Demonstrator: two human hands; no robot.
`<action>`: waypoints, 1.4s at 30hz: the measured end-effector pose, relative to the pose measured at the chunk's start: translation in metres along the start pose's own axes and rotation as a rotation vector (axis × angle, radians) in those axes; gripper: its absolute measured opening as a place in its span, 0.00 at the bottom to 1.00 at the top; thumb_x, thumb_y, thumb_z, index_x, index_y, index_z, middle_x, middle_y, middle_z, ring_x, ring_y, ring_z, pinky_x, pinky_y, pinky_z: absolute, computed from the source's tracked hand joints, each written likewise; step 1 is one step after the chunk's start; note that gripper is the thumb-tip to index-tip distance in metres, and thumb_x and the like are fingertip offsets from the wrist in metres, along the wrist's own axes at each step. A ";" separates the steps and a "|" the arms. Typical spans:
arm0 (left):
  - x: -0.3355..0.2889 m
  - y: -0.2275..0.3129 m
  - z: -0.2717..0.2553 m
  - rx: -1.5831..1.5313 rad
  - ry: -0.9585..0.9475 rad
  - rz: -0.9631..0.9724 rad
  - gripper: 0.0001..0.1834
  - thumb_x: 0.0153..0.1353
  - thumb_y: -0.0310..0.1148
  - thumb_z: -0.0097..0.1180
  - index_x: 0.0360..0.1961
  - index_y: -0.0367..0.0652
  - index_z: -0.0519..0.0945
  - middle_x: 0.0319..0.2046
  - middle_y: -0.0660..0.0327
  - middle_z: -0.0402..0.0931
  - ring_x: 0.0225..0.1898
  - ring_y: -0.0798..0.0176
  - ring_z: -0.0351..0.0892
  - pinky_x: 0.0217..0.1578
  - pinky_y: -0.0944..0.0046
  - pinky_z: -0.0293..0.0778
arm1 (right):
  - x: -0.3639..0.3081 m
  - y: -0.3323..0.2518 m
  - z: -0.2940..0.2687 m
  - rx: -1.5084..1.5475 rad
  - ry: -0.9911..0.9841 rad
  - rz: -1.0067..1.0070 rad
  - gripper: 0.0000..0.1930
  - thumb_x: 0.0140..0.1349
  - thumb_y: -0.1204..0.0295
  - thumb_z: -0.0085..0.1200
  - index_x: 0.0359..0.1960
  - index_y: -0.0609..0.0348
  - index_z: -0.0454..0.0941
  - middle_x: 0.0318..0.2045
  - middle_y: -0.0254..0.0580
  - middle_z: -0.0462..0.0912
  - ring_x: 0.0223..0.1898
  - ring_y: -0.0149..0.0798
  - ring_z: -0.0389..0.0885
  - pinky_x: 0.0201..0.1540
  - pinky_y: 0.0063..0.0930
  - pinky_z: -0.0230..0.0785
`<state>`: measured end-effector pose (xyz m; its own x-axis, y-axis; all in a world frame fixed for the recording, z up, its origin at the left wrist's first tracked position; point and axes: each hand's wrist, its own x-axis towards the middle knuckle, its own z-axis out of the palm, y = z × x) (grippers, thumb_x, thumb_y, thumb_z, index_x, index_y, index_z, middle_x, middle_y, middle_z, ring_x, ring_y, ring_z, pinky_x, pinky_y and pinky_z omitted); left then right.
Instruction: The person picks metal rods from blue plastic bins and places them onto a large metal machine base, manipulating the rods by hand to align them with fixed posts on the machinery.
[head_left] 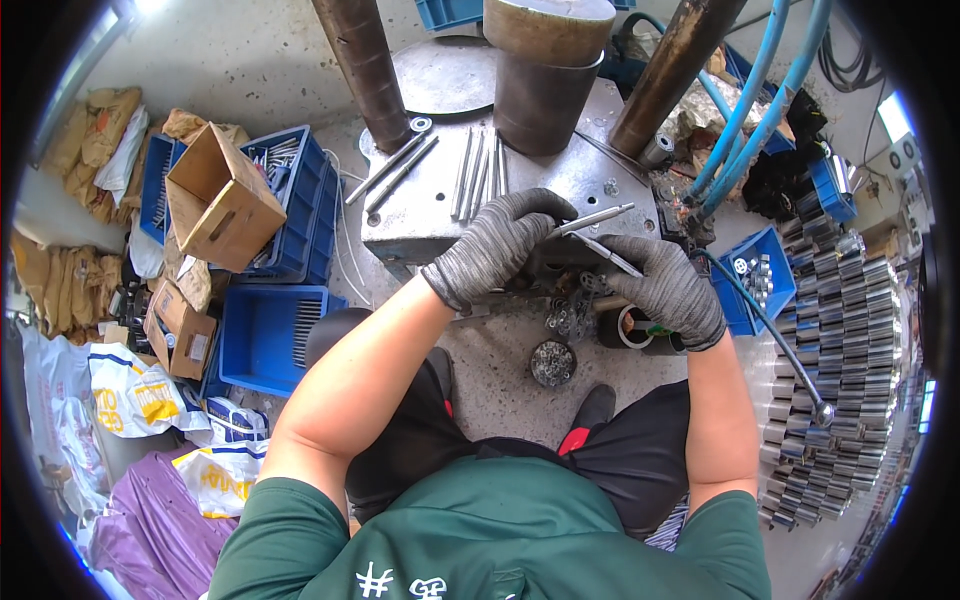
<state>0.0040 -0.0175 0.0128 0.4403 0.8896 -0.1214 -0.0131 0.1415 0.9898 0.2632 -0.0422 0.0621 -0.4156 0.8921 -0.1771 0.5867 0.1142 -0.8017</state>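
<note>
Grey knit gloves cover both hands, which are close together just in front of the steel press table point(415, 225). My left hand point(505, 245) is closed round a slim metal rod point(600, 216), whose tapered end points right. In my right hand point(668, 288) is a second metal rod point(612, 256), slanting up toward the left one; the two lie near or against each other, and I cannot tell if they touch. Several similar rods point(477, 178) lie side by side on the table behind my left hand. Two more, darker rods point(402, 172) rest at its left, near a small ring point(420, 124).
Thick steel columns point(365, 70) and a heavy cylinder point(548, 100) rise from the table. Blue hoses point(755, 110) hang at right, above stacked metal tubes point(840, 370). A blue crate point(255, 335) with rods and a cardboard box point(225, 205) stand left. A round tin point(553, 363) sits between my feet.
</note>
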 end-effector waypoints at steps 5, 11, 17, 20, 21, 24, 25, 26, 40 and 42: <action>-0.001 0.003 0.000 -0.022 -0.004 0.004 0.20 0.65 0.31 0.51 0.56 0.38 0.81 0.35 0.64 0.82 0.26 0.76 0.74 0.28 0.73 0.72 | 0.001 -0.002 0.002 0.002 -0.002 0.006 0.22 0.59 0.76 0.60 0.58 0.62 0.83 0.38 0.50 0.88 0.36 0.36 0.86 0.43 0.34 0.80; 0.004 0.004 0.006 0.081 0.023 0.042 0.20 0.64 0.27 0.50 0.55 0.37 0.81 0.33 0.63 0.83 0.24 0.76 0.75 0.26 0.73 0.73 | 0.005 0.006 0.008 -0.057 -0.009 -0.133 0.23 0.58 0.77 0.58 0.58 0.62 0.83 0.38 0.51 0.89 0.38 0.36 0.85 0.48 0.35 0.77; 0.002 0.005 0.005 -0.053 0.005 -0.002 0.20 0.62 0.26 0.49 0.55 0.36 0.81 0.34 0.61 0.84 0.23 0.76 0.76 0.25 0.73 0.73 | 0.004 -0.001 0.007 -0.099 -0.033 -0.119 0.23 0.58 0.77 0.58 0.58 0.62 0.82 0.39 0.52 0.89 0.40 0.38 0.86 0.50 0.36 0.77; 0.003 -0.001 0.002 -0.130 -0.017 -0.035 0.21 0.61 0.26 0.49 0.55 0.34 0.81 0.34 0.60 0.85 0.23 0.75 0.76 0.23 0.74 0.73 | 0.004 -0.005 0.010 -0.043 -0.053 -0.149 0.24 0.58 0.78 0.58 0.58 0.63 0.82 0.40 0.52 0.89 0.42 0.38 0.86 0.52 0.36 0.77; 0.004 -0.002 0.001 -0.160 -0.027 -0.041 0.22 0.60 0.26 0.49 0.55 0.34 0.81 0.34 0.60 0.85 0.23 0.75 0.76 0.23 0.74 0.73 | 0.005 -0.003 0.011 -0.042 -0.053 -0.150 0.24 0.58 0.78 0.58 0.58 0.63 0.82 0.40 0.52 0.89 0.42 0.38 0.86 0.52 0.36 0.77; 0.006 0.001 0.004 -0.166 -0.016 -0.089 0.24 0.57 0.26 0.50 0.56 0.33 0.80 0.36 0.58 0.86 0.22 0.74 0.76 0.23 0.74 0.73 | 0.005 0.003 0.014 0.004 -0.054 -0.147 0.23 0.58 0.77 0.59 0.58 0.62 0.82 0.42 0.52 0.88 0.44 0.39 0.86 0.53 0.36 0.76; 0.005 0.002 0.004 -0.165 -0.015 -0.089 0.24 0.57 0.26 0.50 0.56 0.33 0.80 0.36 0.58 0.86 0.22 0.74 0.76 0.23 0.74 0.73 | 0.005 0.002 0.014 0.003 -0.059 -0.134 0.23 0.58 0.77 0.59 0.58 0.62 0.82 0.42 0.52 0.88 0.44 0.39 0.87 0.53 0.36 0.76; 0.003 0.005 0.004 -0.214 -0.024 -0.087 0.25 0.56 0.24 0.49 0.56 0.33 0.80 0.37 0.57 0.86 0.22 0.74 0.77 0.23 0.74 0.74 | 0.005 0.001 0.014 0.001 -0.064 -0.122 0.23 0.58 0.77 0.59 0.58 0.62 0.82 0.43 0.52 0.88 0.44 0.40 0.87 0.53 0.36 0.76; 0.003 0.009 -0.002 -0.352 -0.046 -0.086 0.27 0.53 0.21 0.46 0.56 0.28 0.78 0.45 0.49 0.83 0.43 0.59 0.88 0.36 0.71 0.87 | 0.008 0.010 0.026 -0.102 0.081 -0.173 0.22 0.61 0.73 0.61 0.59 0.60 0.81 0.40 0.58 0.84 0.43 0.57 0.85 0.49 0.42 0.77; 0.006 0.004 -0.002 -0.446 -0.026 -0.087 0.27 0.52 0.20 0.46 0.56 0.27 0.77 0.46 0.48 0.83 0.41 0.60 0.89 0.36 0.71 0.87 | 0.009 0.011 0.028 -0.045 0.060 -0.163 0.22 0.61 0.73 0.61 0.59 0.61 0.81 0.41 0.58 0.84 0.43 0.57 0.85 0.48 0.43 0.77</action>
<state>0.0051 -0.0109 0.0161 0.4796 0.8556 -0.1950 -0.3581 0.3937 0.8466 0.2463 -0.0449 0.0356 -0.4662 0.8846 -0.0110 0.5462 0.2780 -0.7902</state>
